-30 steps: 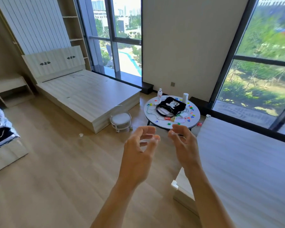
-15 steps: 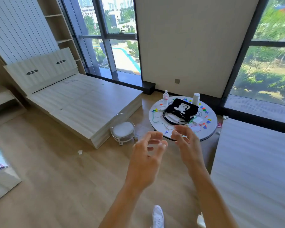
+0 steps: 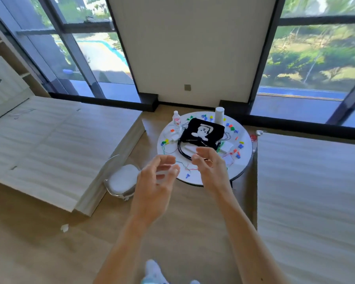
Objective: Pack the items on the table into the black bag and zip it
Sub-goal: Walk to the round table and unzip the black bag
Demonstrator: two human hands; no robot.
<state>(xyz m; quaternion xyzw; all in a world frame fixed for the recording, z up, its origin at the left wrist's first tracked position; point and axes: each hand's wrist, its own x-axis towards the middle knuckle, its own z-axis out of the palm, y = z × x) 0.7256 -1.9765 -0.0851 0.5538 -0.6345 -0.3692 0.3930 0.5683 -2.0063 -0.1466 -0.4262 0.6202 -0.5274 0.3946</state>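
Observation:
A black bag with a white figure print lies on a round white table near the wall. Around it are small coloured pieces, thin coloured cords, a small water bottle, a white cylinder and flat white items. My left hand and my right hand are raised in front of me, short of the table, fingers loosely curled and holding nothing.
A low wooden bed platform lies to the left and another to the right of the table. A small white stool stands left of the table. My white shoe shows on the wooden floor.
The view has come closer to the table, which now looks larger and sits centred ahead. Both hands stay raised and empty.

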